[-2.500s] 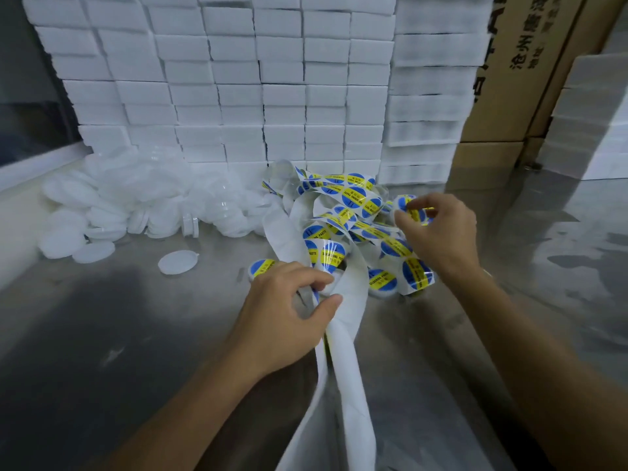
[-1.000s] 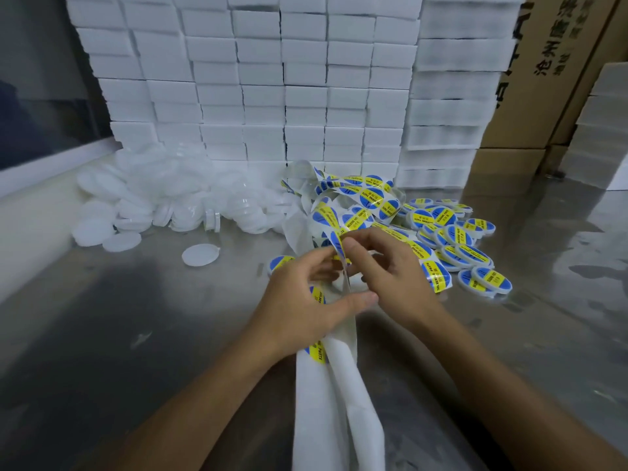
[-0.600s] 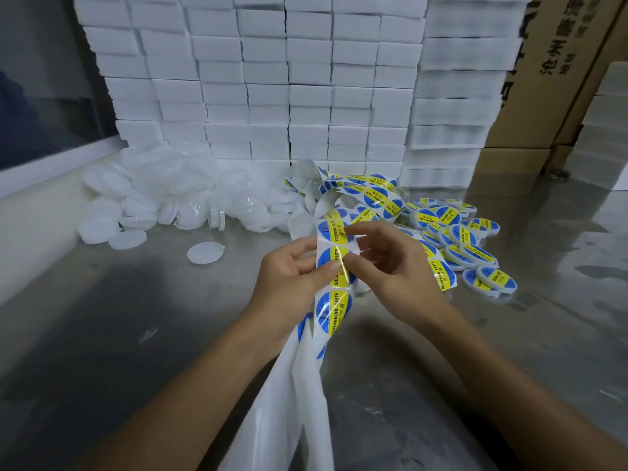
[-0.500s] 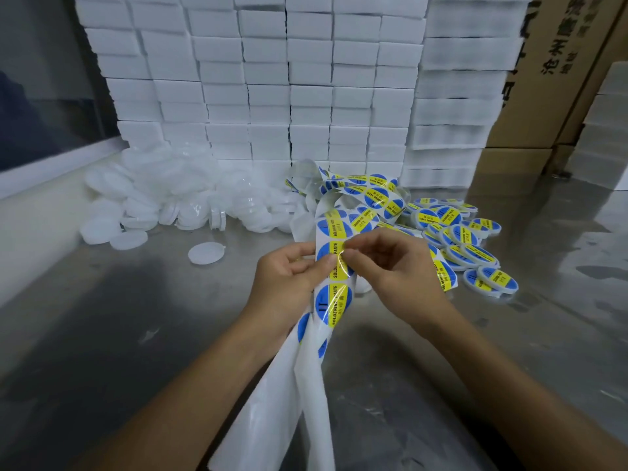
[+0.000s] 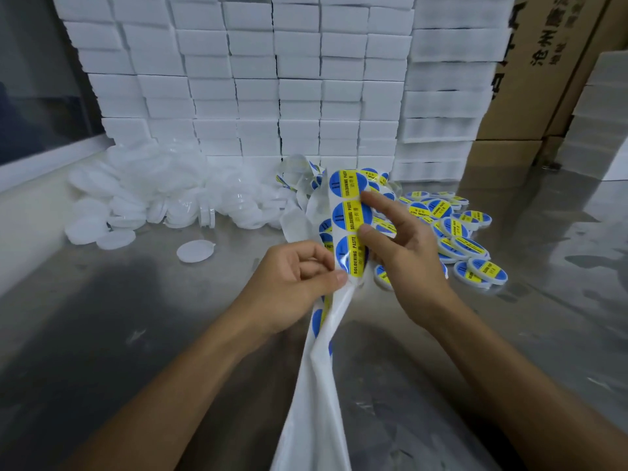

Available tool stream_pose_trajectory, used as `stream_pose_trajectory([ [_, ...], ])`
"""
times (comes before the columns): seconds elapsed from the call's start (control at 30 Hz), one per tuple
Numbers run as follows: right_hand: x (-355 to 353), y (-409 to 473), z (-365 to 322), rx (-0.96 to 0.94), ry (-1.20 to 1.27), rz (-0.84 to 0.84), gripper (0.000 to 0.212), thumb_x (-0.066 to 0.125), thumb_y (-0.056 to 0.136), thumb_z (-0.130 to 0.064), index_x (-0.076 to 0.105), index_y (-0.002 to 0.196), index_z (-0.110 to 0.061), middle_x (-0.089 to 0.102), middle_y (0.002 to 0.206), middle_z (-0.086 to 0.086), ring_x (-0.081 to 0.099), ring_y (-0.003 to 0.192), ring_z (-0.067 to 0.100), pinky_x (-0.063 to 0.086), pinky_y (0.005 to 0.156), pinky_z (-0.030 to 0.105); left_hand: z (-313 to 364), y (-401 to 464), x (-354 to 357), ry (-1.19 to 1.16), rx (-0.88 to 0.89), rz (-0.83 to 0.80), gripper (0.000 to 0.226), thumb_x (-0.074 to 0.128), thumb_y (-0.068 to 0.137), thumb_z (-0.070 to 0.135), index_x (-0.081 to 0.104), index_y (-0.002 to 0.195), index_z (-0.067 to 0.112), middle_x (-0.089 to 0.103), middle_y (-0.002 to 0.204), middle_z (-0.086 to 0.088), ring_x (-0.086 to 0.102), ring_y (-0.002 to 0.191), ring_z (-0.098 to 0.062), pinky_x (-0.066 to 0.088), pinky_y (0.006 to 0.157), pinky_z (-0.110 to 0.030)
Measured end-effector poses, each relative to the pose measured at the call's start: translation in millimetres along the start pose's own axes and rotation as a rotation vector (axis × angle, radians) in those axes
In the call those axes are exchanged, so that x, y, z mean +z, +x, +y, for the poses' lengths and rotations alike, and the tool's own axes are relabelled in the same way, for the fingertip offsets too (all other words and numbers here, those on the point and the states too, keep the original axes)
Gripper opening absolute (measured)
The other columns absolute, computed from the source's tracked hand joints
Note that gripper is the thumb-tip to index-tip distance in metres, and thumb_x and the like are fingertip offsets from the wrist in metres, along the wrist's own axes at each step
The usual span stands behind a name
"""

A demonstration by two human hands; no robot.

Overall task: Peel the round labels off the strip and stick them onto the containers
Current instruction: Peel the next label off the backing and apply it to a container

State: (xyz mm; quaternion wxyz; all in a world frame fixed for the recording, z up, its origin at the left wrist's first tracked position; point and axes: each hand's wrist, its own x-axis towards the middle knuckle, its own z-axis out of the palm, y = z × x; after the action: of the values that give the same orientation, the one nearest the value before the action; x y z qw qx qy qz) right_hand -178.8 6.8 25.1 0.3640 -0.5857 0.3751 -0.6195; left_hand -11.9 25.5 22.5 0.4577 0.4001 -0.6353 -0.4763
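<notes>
A white backing strip with round blue-and-yellow labels (image 5: 350, 216) stands upright in the middle, and its bare tail hangs down toward me. My left hand (image 5: 292, 287) pinches the strip's lower left edge beside the lowest visible label (image 5: 351, 256). My right hand (image 5: 404, 256) holds the strip's right edge, thumb tip and index fingertip on the labels. Labelled containers (image 5: 455, 232) lie in a heap right of my right hand. Plain translucent containers (image 5: 163, 202) are piled at the back left.
A single loose white lid (image 5: 195, 251) lies on the steel table (image 5: 102, 328). A wall of white foam boxes (image 5: 272, 79) closes off the back. Cardboard boxes (image 5: 543, 62) stand at the back right. More tangled strip lies behind my hands.
The strip has been lifted and stretched upright between my hands. My right hand's fingers have spread out along its right edge, and my left hand now pinches lower down.
</notes>
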Motion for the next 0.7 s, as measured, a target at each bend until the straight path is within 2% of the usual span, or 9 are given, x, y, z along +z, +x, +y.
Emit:
stream_pose_trajectory([
  [0.07, -2.1, 0.3, -0.9, 0.010, 0.035, -0.074, 0.041, 0.060, 0.092, 0.002, 0.062, 0.123, -0.025, 0.068, 0.120, -0.005, 0.069, 0.095, 0.014, 0.059, 0.076, 0.032, 0.4, 1.4, -0.3, -0.069, 0.006, 0.022, 0.009, 0.066, 0.084, -0.004, 0.059, 0.082, 0.001, 0.073, 0.084, -0.017, 0.066, 0.076, -0.019, 0.053, 0.079, -0.029],
  [0.13, -3.3, -0.2, -2.8, 0.027, 0.045, -0.155, 0.031, 0.062, 0.090, 0.004, 0.067, 0.113, -0.015, 0.073, 0.105, 0.002, 0.068, 0.092, 0.013, 0.054, 0.067, 0.025, -0.1, 2.0, -0.3, -0.133, 0.012, 0.043, 0.006, 0.065, 0.084, -0.004, 0.061, 0.086, 0.000, 0.074, 0.084, -0.014, 0.066, 0.076, -0.017, 0.053, 0.079, -0.024],
  [0.17, -3.2, -0.7, -3.0, 0.025, 0.023, -0.180, 0.024, 0.063, 0.088, 0.005, 0.070, 0.105, -0.011, 0.074, 0.096, 0.004, 0.068, 0.086, 0.013, 0.052, 0.065, 0.024, -1.0, 2.2, -0.3, -0.158, 0.011, 0.061, 0.006, 0.065, 0.084, -0.004, 0.062, 0.088, -0.001, 0.074, 0.083, -0.013, 0.067, 0.076, -0.017, 0.054, 0.079, -0.023],
  [0.23, -2.3, -2.1, -2.2, -0.023, -0.068, -0.183, 0.015, 0.066, 0.086, 0.005, 0.073, 0.091, -0.007, 0.072, 0.088, 0.012, 0.066, 0.077, 0.021, 0.052, 0.067, 0.032, -3.4, 2.4, 0.0, -0.197, -0.008, 0.097, 0.013, 0.066, 0.083, -0.002, 0.066, 0.096, -0.003, 0.075, 0.088, -0.014, 0.070, 0.080, -0.021, 0.055, 0.083, -0.029],
  [0.3, -1.2, -3.5, -1.9, -0.180, -0.216, -0.168, 0.012, 0.070, 0.083, 0.005, 0.074, 0.087, -0.007, 0.070, 0.089, 0.013, 0.066, 0.082, 0.028, 0.053, 0.072, 0.042, -5.5, 2.3, 0.5, -0.218, -0.030, 0.129, 0.015, 0.067, 0.083, -0.001, 0.068, 0.098, -0.003, 0.075, 0.090, -0.017, 0.070, 0.084, -0.026, 0.055, 0.088, -0.036],
  [0.37, -1.1, -4.6, -2.6, -0.388, -0.421, -0.169, 0.009, 0.076, 0.080, 0.000, 0.076, 0.086, -0.006, 0.068, 0.093, 0.007, 0.066, 0.090, 0.020, 0.054, 0.076, 0.037, -7.3, 2.5, 0.1, -0.228, -0.051, 0.178, 0.012, 0.069, 0.082, 0.000, 0.070, 0.093, -0.002, 0.075, 0.087, -0.017, 0.071, 0.082, -0.026, 0.056, 0.090, -0.040],
  [0.43, -3.6, -3.4, -3.2, -0.514, -0.551, -0.155, 0.007, 0.079, 0.078, -0.004, 0.078, 0.084, -0.006, 0.067, 0.093, 0.006, 0.066, 0.090, 0.017, 0.052, 0.079, 0.035, -7.9, 2.5, -0.2, -0.239, -0.063, 0.209, 0.010, 0.071, 0.080, 0.000, 0.071, 0.090, 0.000, 0.075, 0.085, -0.016, 0.072, 0.080, -0.025, 0.056, 0.088, -0.039],
  [0.6, -9.9, -2.5, -4.6, -0.599, -0.675, -0.195, 0.007, 0.081, 0.079, -0.012, 0.078, 0.083, -0.008, 0.069, 0.086, 0.004, 0.067, 0.083, 0.017, 0.052, 0.073, 0.037, -7.0, 4.4, -5.1, -0.291, -0.057, 0.293, 0.015, 0.072, 0.079, 0.006, 0.071, 0.093, 0.000, 0.076, 0.088, -0.014, 0.071, 0.084, -0.024, 0.056, 0.086, -0.035],
  [0.7, -5.5, -4.6, -4.3, -0.607, -0.669, -0.206, 0.007, 0.079, 0.081, -0.013, 0.078, 0.086, -0.008, 0.069, 0.080, 0.003, 0.065, 0.072, 0.015, 0.051, 0.065, 0.034, -6.0, 3.9, -7.6, -0.263, -0.018, 0.288, 0.008, 0.071, 0.081, 0.009, 0.074, 0.087, 0.005, 0.076, 0.083, -0.011, 0.071, 0.074, -0.017, 0.058, 0.075, -0.025],
])
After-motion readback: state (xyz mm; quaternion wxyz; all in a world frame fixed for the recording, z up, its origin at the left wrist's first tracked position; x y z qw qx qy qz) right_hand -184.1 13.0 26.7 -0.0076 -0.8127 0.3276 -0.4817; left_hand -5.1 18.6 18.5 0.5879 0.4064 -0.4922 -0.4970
